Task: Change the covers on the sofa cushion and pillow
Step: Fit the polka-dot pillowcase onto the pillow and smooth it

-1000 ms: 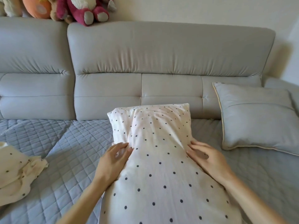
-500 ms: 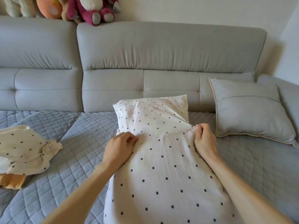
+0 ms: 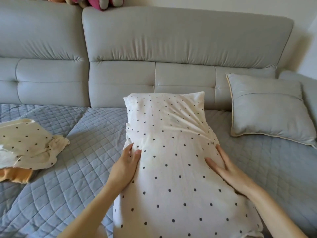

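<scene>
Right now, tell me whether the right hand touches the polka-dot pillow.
Touching. The head view shows the right hand lying flat on the polka-dot pillow, fingers straight, with no gap.

Pillow (image 3: 173, 169) lies on the sofa (image 3: 82, 152), cushion (image 3: 267, 110) to its right, folded cover (image 3: 25, 145) left

Bottom end of the dotted pillow (image 3: 173, 169) runs off the lower frame edge, so can't tell if its cover is closed down there. Both forearms get chopped off there too. The left hand (image 3: 125, 167) lies against the pillow's side, palm hidden. The right hand (image 3: 229, 170) only shows a thumb and one long finger, the rest is out of sight behind it. The plush toys (image 3: 103, 2) on the top edge of the sofa (image 3: 171, 40) backrest are cropped to feet and bellies, no clue what they are. At the seat's left edge the loose dotted cloth (image 3: 25, 143) is cut off and buries most of something orange (image 3: 15, 175). The grey cushion (image 3: 267, 109) loses its lower right corner to the frame.
</scene>
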### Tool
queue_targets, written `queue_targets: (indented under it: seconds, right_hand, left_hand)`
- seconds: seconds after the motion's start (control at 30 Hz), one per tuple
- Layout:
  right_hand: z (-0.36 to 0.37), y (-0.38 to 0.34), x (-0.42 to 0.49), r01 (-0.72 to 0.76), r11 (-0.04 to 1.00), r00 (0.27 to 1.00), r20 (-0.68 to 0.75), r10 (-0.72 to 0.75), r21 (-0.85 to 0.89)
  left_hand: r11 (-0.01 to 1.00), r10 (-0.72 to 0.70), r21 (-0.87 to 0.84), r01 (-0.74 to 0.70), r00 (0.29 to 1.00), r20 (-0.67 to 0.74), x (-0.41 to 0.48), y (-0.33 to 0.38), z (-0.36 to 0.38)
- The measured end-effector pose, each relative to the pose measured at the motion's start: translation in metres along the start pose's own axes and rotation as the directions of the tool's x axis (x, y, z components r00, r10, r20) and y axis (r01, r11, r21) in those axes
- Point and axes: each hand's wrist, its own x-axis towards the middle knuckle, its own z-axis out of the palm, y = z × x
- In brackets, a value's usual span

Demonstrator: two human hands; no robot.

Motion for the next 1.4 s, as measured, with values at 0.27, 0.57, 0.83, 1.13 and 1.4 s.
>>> queue_targets:
  seconds: [0.27,0.57,0.83,1.13,1.4]
  right_hand:
    - [0.003,-0.033,-0.003,0.291,0.942,0.667,-0.67,-0.326,-0.169]
    - [-0.047,-0.064,0.04,0.405,0.858,0.329,-0.825,-0.459,-0.316]
    - [-0.054,-0.014,0.085,-0.174,0.972,0.909,-0.405,0.096,-0.16]
    - [-0.026,0.036,-0.018,-0.152,0.89,0.926,-0.252,0.28,0.429]
    - [-0.052,0.013,-0.041,-0.178,0.979,0.734,-0.676,0.067,-0.096]
  left_hand:
    - [0.88,0.346,-0.095,-0.466,0.764,-0.545,0.015,0.079,0.005]
    - [0.648,0.608,0.098,-0.755,0.436,-0.664,0.058,0.158,-0.005]
    - [0.96,0.118,0.249,-0.13,0.991,0.06,0.119,0.09,0.033]
    - [0.971,-0.172,-0.14,0.196,0.97,0.17,0.036,0.013,0.013]
    - [0.997,0.031,-0.074,-0.022,0.993,0.115,-0.01,0.046,-0.009]
